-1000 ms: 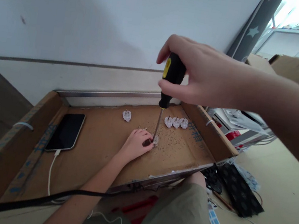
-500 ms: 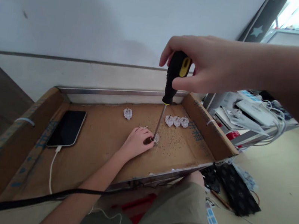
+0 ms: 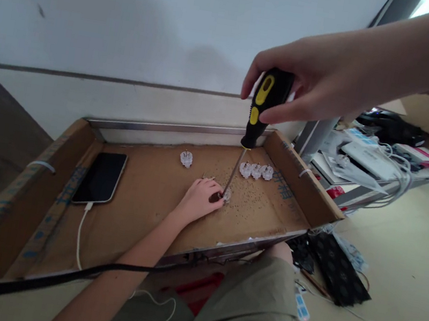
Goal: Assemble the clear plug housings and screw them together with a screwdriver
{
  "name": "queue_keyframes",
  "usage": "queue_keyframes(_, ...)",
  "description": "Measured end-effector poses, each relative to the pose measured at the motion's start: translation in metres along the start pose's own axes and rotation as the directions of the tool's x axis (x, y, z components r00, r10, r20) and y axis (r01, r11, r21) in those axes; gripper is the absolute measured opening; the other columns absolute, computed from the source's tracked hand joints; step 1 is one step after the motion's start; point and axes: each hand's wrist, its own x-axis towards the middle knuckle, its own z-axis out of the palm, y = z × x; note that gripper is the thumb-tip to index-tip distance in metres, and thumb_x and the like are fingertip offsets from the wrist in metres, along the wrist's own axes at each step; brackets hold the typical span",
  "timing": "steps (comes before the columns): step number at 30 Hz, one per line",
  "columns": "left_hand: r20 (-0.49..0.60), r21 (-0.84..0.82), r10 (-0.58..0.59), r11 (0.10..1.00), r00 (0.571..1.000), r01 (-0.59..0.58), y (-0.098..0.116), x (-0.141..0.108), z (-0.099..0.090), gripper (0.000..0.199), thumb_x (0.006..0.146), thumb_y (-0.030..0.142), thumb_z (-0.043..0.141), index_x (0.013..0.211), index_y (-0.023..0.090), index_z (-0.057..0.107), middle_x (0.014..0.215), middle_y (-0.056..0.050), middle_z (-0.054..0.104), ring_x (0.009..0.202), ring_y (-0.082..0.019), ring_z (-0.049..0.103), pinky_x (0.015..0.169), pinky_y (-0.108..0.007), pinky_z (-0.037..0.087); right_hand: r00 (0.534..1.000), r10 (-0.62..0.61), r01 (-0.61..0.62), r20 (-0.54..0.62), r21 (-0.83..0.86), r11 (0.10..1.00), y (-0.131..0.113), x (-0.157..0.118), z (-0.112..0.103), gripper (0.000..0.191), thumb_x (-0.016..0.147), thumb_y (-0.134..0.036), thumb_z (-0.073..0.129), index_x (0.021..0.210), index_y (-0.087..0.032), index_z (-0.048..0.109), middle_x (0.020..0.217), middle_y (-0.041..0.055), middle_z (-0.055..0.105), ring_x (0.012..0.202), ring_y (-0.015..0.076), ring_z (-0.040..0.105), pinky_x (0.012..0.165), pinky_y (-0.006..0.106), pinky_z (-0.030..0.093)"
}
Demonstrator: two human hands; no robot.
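My right hand [image 3: 291,86] is wrapped round the black and yellow handle of a screwdriver [image 3: 261,105], which leans to the right with its shaft pointing down. The tip meets a small clear plastic plug piece [image 3: 227,196] on the cardboard. My left hand [image 3: 202,199] rests on the cardboard with its fingers closed on that piece, partly covering it. Just behind the left fingers lie a few small metal bits [image 3: 208,177]. A similar clear piece with metal pins [image 3: 186,159] stands further back, and a row of three more [image 3: 255,171] is at the right.
The work surface is a shallow cardboard tray [image 3: 137,235] with raised sides. Small dark specks dot it near the right. A phone [image 3: 100,178] with a white cable lies at the left. A black cable [image 3: 99,268] crosses in front. A cluttered shelf [image 3: 376,164] stands at right.
My right hand and the screwdriver handle have shifted right, so the screwdriver tilts more and its handle has turned. The left hand still holds the plug piece. The camera view has shifted slightly.
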Motion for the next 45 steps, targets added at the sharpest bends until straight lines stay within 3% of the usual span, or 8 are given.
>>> queue_keyframes(6,-0.003,-0.013,0.004,1.000,1.000,-0.004,0.000,0.000,0.001,0.009,0.081,0.029,0.058,0.083,0.021,0.060,0.094,0.000,0.065,0.092,-0.018,0.056,0.085,-0.033,0.038,0.988,-0.086,0.101,-0.125,0.121,0.987,0.016,-0.006,0.006,0.015,0.078,-0.030,0.063,0.082,-0.016,0.061,0.055,-0.0047,0.054,0.049,0.0021,0.049,0.042,0.015,0.031)
queue_keyframes(12,-0.001,-0.001,0.007,1.000,1.000,-0.007,-0.001,0.000,0.001,0.013,0.082,0.033,0.058,0.082,0.020,0.060,0.093,0.000,0.064,0.090,-0.018,0.055,0.083,-0.032,0.038,0.908,-0.236,0.234,-0.347,-0.047,0.971,0.023,-0.018,0.017,0.035,0.086,-0.052,0.048,0.087,-0.018,0.056,0.059,-0.0008,0.051,0.068,0.0083,0.057,0.056,0.019,0.040)
queue_keyframes(20,0.004,0.017,-0.008,1.000,1.000,0.008,-0.003,0.001,0.004,0.019,0.084,0.039,0.058,0.083,0.020,0.061,0.093,0.000,0.063,0.090,-0.019,0.054,0.083,-0.033,0.037,0.961,-0.273,0.226,0.045,-0.694,0.683,0.012,-0.011,0.007,0.068,0.057,-0.085,0.049,0.083,-0.024,0.061,0.051,-0.0021,0.048,0.037,0.0064,0.030,0.041,0.026,0.020)
queue_keyframes(24,0.002,0.009,-0.006,1.000,1.000,0.006,-0.004,0.001,0.005,0.020,0.084,0.040,0.058,0.081,0.020,0.060,0.092,0.000,0.063,0.091,-0.019,0.054,0.084,-0.033,0.037,0.967,-0.037,0.196,0.251,-0.646,0.738,0.000,-0.010,0.004,0.057,0.064,-0.058,0.069,0.114,-0.037,0.051,0.062,-0.0098,0.056,0.038,0.0034,0.038,0.041,0.023,0.024)
queue_keyframes(30,0.010,0.003,-0.010,1.000,1.000,0.010,-0.003,0.001,0.004,0.019,0.083,0.040,0.059,0.082,0.020,0.060,0.092,0.000,0.063,0.090,-0.019,0.054,0.083,-0.033,0.037,0.949,-0.310,0.231,0.053,-0.785,0.574,0.008,-0.005,0.012,0.077,0.060,-0.089,0.036,0.089,-0.024,0.063,0.055,-0.0024,0.050,0.036,0.0030,0.024,0.041,0.024,0.016)
queue_keyframes(36,0.015,0.006,-0.012,1.000,1.000,0.012,-0.003,0.001,0.004,0.020,0.083,0.040,0.058,0.081,0.020,0.060,0.091,0.000,0.063,0.090,-0.019,0.054,0.084,-0.034,0.037,0.946,-0.106,0.273,0.306,-0.577,0.770,-0.008,-0.009,0.011,0.049,0.068,-0.052,0.068,0.112,-0.034,0.055,0.068,-0.0095,0.058,0.041,0.0011,0.041,0.045,0.020,0.027)
queue_keyframes(42,0.009,0.004,-0.013,1.000,1.000,0.013,-0.003,0.000,0.004,0.019,0.083,0.039,0.058,0.081,0.020,0.060,0.090,-0.001,0.062,0.089,-0.019,0.054,0.082,-0.034,0.037,0.923,-0.379,0.268,0.068,-0.821,0.504,-0.006,-0.015,0.020,0.060,0.075,-0.076,0.040,0.092,-0.022,0.059,0.060,0.0034,0.049,0.049,0.0094,0.039,0.049,0.025,0.024)
queue_keyframes(45,0.013,0.014,-0.010,1.000,1.000,0.010,-0.003,0.001,0.004,0.020,0.083,0.040,0.058,0.080,0.020,0.060,0.090,-0.001,0.062,0.089,-0.019,0.054,0.082,-0.034,0.037,0.934,-0.262,0.355,0.241,-0.689,0.632,-0.008,-0.011,0.016,0.049,0.071,-0.064,0.058,0.109,-0.033,0.052,0.073,-0.0021,0.056,0.049,0.0068,0.043,0.049,0.022,0.028)
